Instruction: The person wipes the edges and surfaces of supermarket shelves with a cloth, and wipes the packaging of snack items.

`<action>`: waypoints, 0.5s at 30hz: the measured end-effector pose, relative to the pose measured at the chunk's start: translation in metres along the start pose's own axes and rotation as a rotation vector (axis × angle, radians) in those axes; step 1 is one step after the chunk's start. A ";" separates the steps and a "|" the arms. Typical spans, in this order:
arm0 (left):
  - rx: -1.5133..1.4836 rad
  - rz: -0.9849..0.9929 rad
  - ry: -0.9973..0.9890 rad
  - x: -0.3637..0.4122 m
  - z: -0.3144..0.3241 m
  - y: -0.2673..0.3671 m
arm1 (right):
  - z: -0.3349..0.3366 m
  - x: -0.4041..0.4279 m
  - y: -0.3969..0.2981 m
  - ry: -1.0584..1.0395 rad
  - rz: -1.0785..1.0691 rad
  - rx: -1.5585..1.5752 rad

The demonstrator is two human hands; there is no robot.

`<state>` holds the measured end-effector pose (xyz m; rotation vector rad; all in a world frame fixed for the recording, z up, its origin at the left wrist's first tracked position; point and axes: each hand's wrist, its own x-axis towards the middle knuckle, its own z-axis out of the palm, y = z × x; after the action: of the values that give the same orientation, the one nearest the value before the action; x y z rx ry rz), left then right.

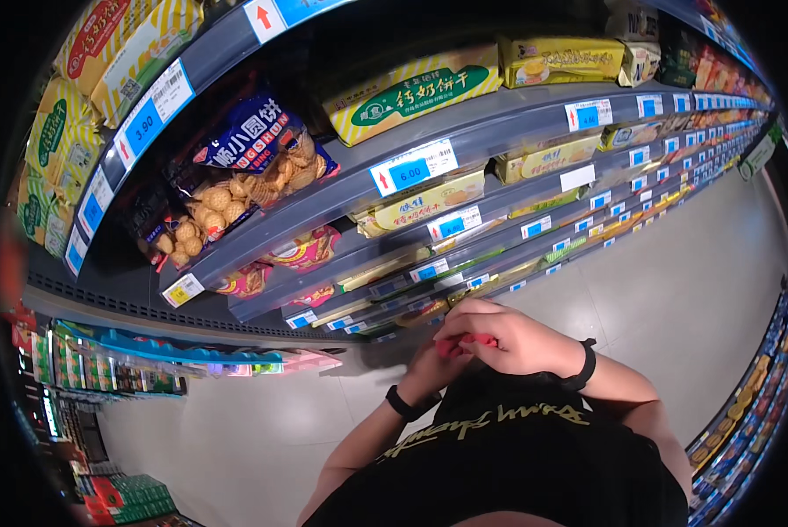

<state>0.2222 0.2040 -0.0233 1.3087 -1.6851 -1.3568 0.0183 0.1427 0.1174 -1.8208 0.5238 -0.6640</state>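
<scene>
My two hands are together in front of my black shirt. A small red cloth-like item (456, 344) lies between them; its exact kind cannot be told. Over its right part, my right hand (492, 332) is curled, the fingers bent across the top. My left hand (436, 361) is closed on the item's left part and partly hidden by the right. Both wrists wear black bands. Beyond the hands rise store shelves with a blue bag of small round crackers (255, 171) and a yellow-and-green biscuit pack (417, 92).
Grey shelf edges with price tags (413, 168) run from the left to the upper right. Pale floor tiles (670, 263) stretch along the aisle. Another stocked shelf (743, 408) curves along the right rim. A display with blue edging (170, 346) stands at the left, above stacked green-and-red boxes (130, 497).
</scene>
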 end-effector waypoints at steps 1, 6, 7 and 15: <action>0.042 -0.055 0.042 0.000 0.000 0.002 | 0.002 -0.001 -0.002 -0.008 -0.010 -0.026; -0.531 -0.057 0.267 0.006 -0.008 0.017 | -0.016 -0.013 0.011 0.045 -0.110 0.007; -0.400 0.073 0.309 0.012 -0.011 0.013 | -0.024 -0.016 0.014 0.090 -0.102 -0.002; -0.375 0.015 0.235 0.052 0.037 0.035 | -0.091 -0.050 0.033 0.089 -0.157 0.156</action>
<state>0.1607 0.1678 -0.0072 1.1795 -1.2119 -1.3701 -0.0811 0.1002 0.1015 -1.7021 0.3794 -0.8722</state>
